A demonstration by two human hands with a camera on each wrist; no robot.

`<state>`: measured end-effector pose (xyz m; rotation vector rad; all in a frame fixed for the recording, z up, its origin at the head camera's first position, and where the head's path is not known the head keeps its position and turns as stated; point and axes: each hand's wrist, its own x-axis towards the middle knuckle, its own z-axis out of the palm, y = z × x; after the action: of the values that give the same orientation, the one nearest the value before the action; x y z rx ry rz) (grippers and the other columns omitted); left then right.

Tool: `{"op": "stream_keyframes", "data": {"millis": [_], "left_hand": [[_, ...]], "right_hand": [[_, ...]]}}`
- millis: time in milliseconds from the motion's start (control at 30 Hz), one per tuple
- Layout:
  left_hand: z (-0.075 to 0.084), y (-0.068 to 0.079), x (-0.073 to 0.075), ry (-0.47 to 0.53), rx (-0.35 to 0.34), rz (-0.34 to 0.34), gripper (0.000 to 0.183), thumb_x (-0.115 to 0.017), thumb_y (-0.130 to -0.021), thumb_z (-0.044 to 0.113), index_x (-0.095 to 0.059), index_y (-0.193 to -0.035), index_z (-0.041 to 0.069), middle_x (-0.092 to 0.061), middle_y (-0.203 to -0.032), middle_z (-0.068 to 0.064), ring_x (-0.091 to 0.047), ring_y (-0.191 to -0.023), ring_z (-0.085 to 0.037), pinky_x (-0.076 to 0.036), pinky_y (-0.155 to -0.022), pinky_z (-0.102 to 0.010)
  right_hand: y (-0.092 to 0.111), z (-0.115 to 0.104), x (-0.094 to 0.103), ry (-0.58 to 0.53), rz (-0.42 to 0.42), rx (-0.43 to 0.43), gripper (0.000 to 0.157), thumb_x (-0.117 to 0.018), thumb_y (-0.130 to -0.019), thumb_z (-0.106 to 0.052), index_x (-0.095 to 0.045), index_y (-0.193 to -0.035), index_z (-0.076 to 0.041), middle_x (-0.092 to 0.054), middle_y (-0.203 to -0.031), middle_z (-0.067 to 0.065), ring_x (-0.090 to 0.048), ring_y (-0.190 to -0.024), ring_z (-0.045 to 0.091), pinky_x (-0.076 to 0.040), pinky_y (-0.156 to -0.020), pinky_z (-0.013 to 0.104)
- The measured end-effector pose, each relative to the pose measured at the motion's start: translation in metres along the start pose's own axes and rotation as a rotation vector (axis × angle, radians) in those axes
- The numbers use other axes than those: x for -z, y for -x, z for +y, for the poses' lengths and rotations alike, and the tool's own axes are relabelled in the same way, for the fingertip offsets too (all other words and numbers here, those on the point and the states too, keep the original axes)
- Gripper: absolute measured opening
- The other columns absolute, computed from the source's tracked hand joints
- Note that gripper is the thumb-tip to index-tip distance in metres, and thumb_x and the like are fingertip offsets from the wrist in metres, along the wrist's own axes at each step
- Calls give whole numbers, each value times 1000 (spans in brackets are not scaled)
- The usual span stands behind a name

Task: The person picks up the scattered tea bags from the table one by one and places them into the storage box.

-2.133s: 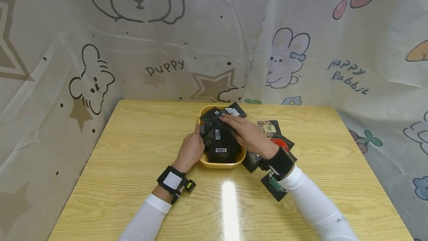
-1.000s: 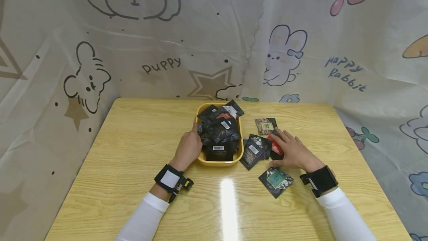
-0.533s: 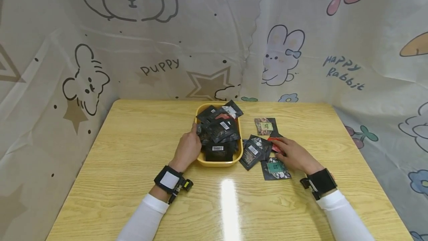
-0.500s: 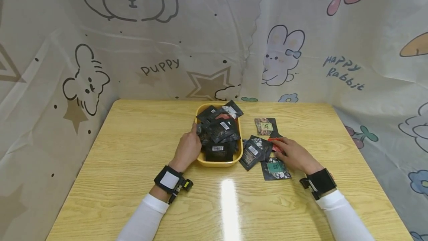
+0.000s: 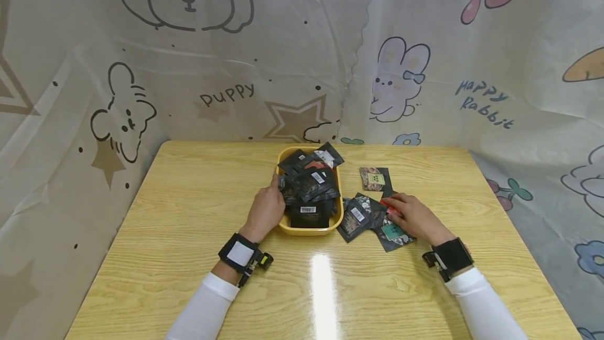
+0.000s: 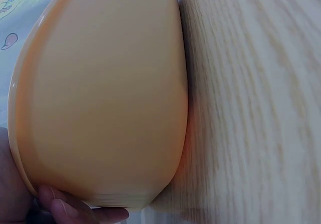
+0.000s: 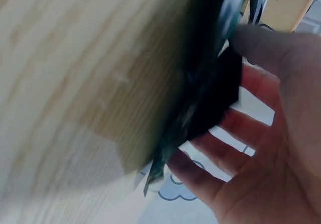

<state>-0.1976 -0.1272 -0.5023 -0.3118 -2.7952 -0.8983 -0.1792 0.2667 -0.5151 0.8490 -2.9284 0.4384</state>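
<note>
A yellow plastic bin point(image 5: 311, 232) stands near the table's back edge, heaped with black sachets point(image 5: 315, 182). My left hand point(image 5: 265, 211) grips the bin's left rim; in the left wrist view its fingers point(image 6: 70, 209) curl around the bin's outer wall. To the right of the bin, my right hand point(image 5: 415, 216) pinches a black sachet with a red label point(image 5: 389, 206). The right wrist view has dark sachets point(image 7: 213, 96) between thumb and fingers. Just below that hand lies a sachet with a green label point(image 5: 394, 232), partly overlapped by others.
Between bin and right hand lie overlapping black sachets point(image 5: 355, 220), one with a barcode. Behind them is a brown-patterned sachet point(image 5: 375, 178) with a pale green label. A patterned curtain point(image 5: 302, 56) hangs behind the wooden table point(image 5: 207, 182).
My right hand has left the bin for the sachets on the right and closed on the red-labelled one. The green-labelled sachet has shifted upward and turned. My left hand stays on the bin.
</note>
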Motion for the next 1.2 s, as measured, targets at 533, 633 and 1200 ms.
{"op": "stream_keyframes", "data": {"millis": [533,633,1200], "left_hand": [[1,-1,1,-7,-1,-9,51,-43,-90,4,-29,-136,-10,-51,-61,-6,-46,-47,-14,-37,-39,-30],[0,-1,1,-7,0,-11,51,-43,-90,4,-29,-136,-10,-50,-60,-5,-46,-46,-14,-36,-38,-29],[-1,-1,0,0,7,-10,51,-43,-89,4,-29,-136,-10,-49,-59,-5,-45,-46,-14,-35,-38,-30]], "right_hand": [[-3,0,8,-7,104,-27,24,-57,-90,-10,-62,-113,-10,-62,-102,8,-58,-88,23,-49,-74,44],[-6,-3,17,7,160,-10,28,-56,-89,-4,-60,-116,-8,-64,-106,12,-60,-92,27,-49,-75,46],[-74,-104,48,-59,380,288,37,-50,-94,-9,-52,-130,-14,-53,-128,6,-47,-115,20,-44,-89,43]]}}
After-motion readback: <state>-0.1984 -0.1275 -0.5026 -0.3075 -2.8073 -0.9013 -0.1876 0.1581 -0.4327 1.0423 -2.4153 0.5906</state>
